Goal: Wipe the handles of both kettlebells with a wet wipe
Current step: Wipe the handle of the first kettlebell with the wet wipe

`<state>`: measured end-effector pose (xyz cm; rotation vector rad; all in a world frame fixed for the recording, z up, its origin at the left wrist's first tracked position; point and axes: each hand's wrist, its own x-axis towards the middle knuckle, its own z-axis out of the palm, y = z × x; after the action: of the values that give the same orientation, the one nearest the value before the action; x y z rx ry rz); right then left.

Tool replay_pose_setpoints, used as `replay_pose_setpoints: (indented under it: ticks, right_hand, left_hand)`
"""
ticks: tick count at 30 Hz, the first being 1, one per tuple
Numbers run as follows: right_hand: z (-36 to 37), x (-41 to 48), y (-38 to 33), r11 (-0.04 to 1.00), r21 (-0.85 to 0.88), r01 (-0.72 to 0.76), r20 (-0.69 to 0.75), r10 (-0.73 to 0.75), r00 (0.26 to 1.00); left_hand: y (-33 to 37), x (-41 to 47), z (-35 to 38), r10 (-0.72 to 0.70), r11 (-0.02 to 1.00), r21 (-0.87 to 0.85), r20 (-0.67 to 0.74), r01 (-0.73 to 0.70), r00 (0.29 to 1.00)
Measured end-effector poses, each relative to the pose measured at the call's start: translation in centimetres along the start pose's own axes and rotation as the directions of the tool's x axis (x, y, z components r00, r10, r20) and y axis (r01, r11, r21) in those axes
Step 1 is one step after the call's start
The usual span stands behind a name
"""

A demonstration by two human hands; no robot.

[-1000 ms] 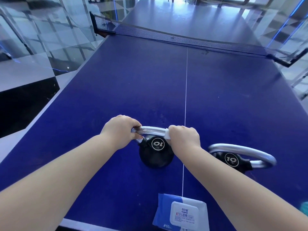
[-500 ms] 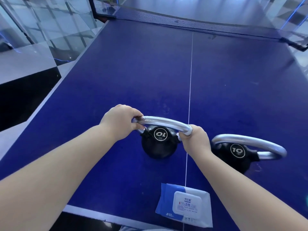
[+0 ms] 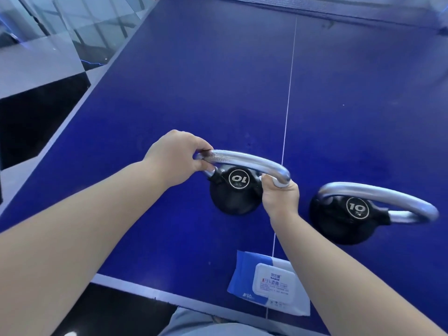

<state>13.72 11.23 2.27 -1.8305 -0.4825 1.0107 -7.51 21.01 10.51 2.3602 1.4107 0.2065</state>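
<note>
Two kettlebells stand on the table (image 3: 218, 81). The left kettlebell (image 3: 236, 194) sits just left of the table's centre line (image 3: 289, 93); the right kettlebell (image 3: 349, 214) stands right of that line, apart from the first. A wet-wipe pack (image 3: 269, 283) lies nearer the person than the left kettlebell, at the table's near edge. Both hands grip the left kettlebell's handle (image 3: 247, 160): left hand (image 3: 174, 156) at its left end, right hand (image 3: 280, 196) at its right end.
</note>
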Motion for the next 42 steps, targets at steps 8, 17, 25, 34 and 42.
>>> replay_pose_setpoints:
  ticks: [8, 17, 25, 34, 42]
  right_hand:
    - [-2.5, 0.9, -1.8, 0.914, -0.357, 0.19, 0.18, -0.132, 0.975]
    - [-2.4, 0.5, -6.9, 0.197, -0.897, 0.397, 0.345, -0.249, 0.905]
    - [1.2, -2.6, -10.3, -0.227, -0.871, 0.437, 0.486, -0.257, 0.835]
    - [3.9, -2.7, -10.7, -0.174, -0.879, 0.444, 0.477, -0.303, 0.825]
    - [0.2, -4.4, -12.4, 0.16, -0.807, 0.569, 0.571, -0.033, 0.82]
  left_hand:
    - [0.1, -0.2, -0.1, -0.001, 1.0, 0.012, -0.004, 0.001, 1.0]
    - [0.0, -0.1, -0.1, -0.013, 1.0, 0.012, 0.006, 0.013, 1.0]
    - [-0.1, -0.1, 0.2, -0.029, 1.0, 0.008, 0.01, 0.028, 1.0]
    - [0.6, 0.3, -1.1, -0.035, 0.999, 0.007, -0.007, 0.035, 0.999]
    - [2.4, -1.6, 0.3, -0.047, 0.991, 0.129, 0.027, 0.043, 0.999]
